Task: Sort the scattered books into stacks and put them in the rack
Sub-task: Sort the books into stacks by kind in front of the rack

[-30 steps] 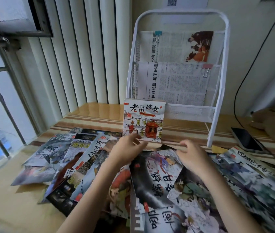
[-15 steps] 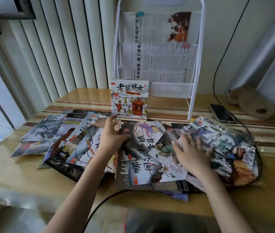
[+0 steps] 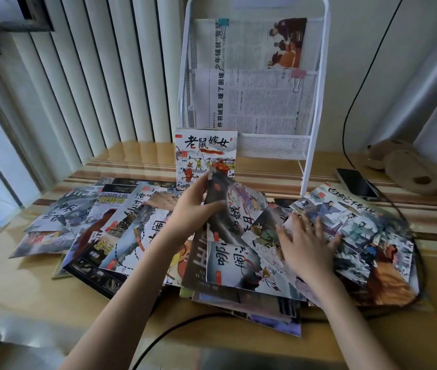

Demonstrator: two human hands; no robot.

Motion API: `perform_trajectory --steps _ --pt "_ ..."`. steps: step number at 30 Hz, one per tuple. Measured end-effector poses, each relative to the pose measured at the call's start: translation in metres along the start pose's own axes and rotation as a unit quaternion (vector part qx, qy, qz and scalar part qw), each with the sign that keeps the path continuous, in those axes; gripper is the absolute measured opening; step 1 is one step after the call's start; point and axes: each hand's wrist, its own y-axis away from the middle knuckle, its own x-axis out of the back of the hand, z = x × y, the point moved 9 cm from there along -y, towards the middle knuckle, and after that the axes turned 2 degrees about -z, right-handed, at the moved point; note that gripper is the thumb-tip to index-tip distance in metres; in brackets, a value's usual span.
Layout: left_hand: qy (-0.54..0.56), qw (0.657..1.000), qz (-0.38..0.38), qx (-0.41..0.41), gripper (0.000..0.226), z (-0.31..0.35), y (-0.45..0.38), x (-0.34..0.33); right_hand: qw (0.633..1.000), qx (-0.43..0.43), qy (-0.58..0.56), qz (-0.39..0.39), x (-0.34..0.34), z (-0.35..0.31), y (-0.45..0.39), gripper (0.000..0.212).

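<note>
Mid-sort: your left hand [image 3: 190,209] grips a dark glossy picture book [image 3: 228,209] before the white wire rack [image 3: 316,102], right hand [image 3: 308,244] flat, relaxed; stack it next.

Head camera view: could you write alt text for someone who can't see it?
A person's left hand lifts a dark picture book from a scattered pile on a wooden table, while the right hand presses flat on other books. Behind stands a white wire rack holding newspapers, one book upright at its base.

Scattered books [image 3: 137,236] crowd the table [image 3: 11,284] before the rack [image 3: 316,102]; its near edge lies bare.
</note>
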Motion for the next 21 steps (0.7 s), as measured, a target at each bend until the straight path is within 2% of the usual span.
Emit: perform_trajectory --steps 2,4,7,10,11,13,16,17,19,21 --pt "0.081 0.993 -0.069 0.057 0.08 -0.007 -0.002 -0.013 1.0 -0.004 -0.002 0.0 0.0 0.001 0.0 0.067" --pt "0.071 0.987 -0.101 0.102 0.096 -0.016 -0.002 -0.017 1.0 -0.004 -0.016 0.002 0.001 0.0 -0.001 0.065" --pt "0.059 0.991 -0.068 0.097 0.099 -0.021 -0.01 -0.01 0.996 0.042 -0.07 0.04 0.014 -0.009 -0.003 0.061" --pt "0.061 0.995 -0.049 0.056 0.099 -0.018 -0.018 0.001 0.968 0.183 -0.134 0.106 0.047 -0.046 0.0 0.071" --pt "0.068 0.995 -0.048 0.052 0.093 -0.016 -0.018 0.003 0.958 0.22 -0.148 0.106 0.057 -0.06 -0.001 0.079" --pt "0.057 0.997 -0.04 0.047 0.06 -0.013 -0.018 0.009 0.955 0.242 -0.154 0.074 0.065 -0.082 -0.019 0.098" --pt "0.016 1.0 -0.006 0.025 0.033 -0.013 -0.018 0.021 0.966 0.202 -0.16 -0.029 0.053 -0.099 -0.059 0.12" --pt "0.002 1.0 0.007 0.021 0.026 -0.016 -0.02 0.027 0.968 0.188 -0.159 -0.054 0.049 -0.101 -0.07 0.119" --pt "-0.022 0.999 0.038 0.014 0.011 -0.023 -0.021 0.04 0.972 0.175 -0.138 -0.075 0.046 -0.101 -0.083 0.105" --pt "-0.028 0.998 0.062 -0.005 0.013 -0.028 -0.022 0.048 0.974 0.174 -0.132 -0.061 0.048 -0.102 -0.087 0.09"
